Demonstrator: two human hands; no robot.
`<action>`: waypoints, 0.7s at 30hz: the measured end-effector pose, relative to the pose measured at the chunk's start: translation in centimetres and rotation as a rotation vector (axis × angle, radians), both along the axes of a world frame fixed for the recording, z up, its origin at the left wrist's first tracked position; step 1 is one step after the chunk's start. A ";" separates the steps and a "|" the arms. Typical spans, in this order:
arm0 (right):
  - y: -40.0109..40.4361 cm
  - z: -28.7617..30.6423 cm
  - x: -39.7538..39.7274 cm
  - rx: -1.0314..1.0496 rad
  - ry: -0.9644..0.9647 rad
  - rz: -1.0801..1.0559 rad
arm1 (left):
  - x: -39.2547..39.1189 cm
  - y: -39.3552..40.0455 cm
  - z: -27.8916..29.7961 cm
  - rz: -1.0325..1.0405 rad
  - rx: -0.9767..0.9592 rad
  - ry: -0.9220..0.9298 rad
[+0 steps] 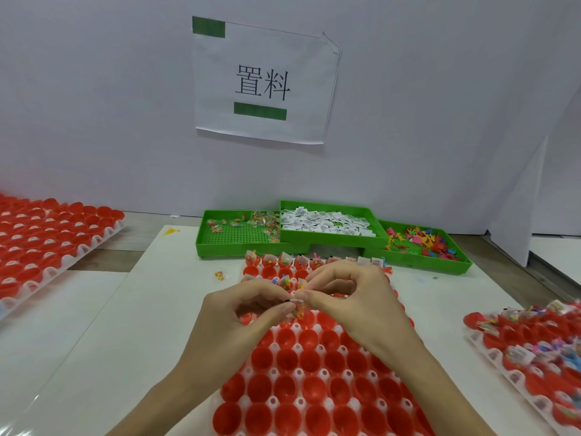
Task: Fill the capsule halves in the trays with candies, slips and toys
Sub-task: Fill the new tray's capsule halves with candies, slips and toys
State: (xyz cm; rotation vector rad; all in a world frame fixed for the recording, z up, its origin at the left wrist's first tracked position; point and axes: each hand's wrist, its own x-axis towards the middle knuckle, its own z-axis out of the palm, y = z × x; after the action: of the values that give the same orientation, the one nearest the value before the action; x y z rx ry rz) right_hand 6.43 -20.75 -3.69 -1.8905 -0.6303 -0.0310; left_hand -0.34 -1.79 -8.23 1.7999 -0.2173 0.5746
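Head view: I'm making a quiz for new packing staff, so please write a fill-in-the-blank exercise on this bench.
1. The capsule halves in the centre tray are coloured ____.
2. The paper slips lie in the ____ of the three green bins.
3. Both hands, left and right, pinch a small candy packet above the ____ tray.
4. The toys lie in the ____ green bin.

Missing words: red; middle; centre; right

Packing workstation: labelled partition sign (264,80), green parts bins (327,234).
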 end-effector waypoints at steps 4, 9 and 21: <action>0.0 -0.3 -0.2 0.001 -0.021 0.033 | 0.1 -0.1 -0.1 0.016 -0.021 0.005; -0.3 0.0 -0.3 0.022 0.022 0.149 | 0.1 -0.3 0.0 0.064 -0.029 -0.009; -2.3 0.5 2.4 -0.186 0.101 0.174 | -0.1 -1.3 0.2 -0.009 -0.004 0.075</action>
State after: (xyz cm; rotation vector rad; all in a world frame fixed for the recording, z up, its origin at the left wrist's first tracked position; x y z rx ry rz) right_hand 8.78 -23.10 -3.18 -1.9944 -0.7468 0.2421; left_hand -0.47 -3.11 -8.07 1.8125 -0.1731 0.5004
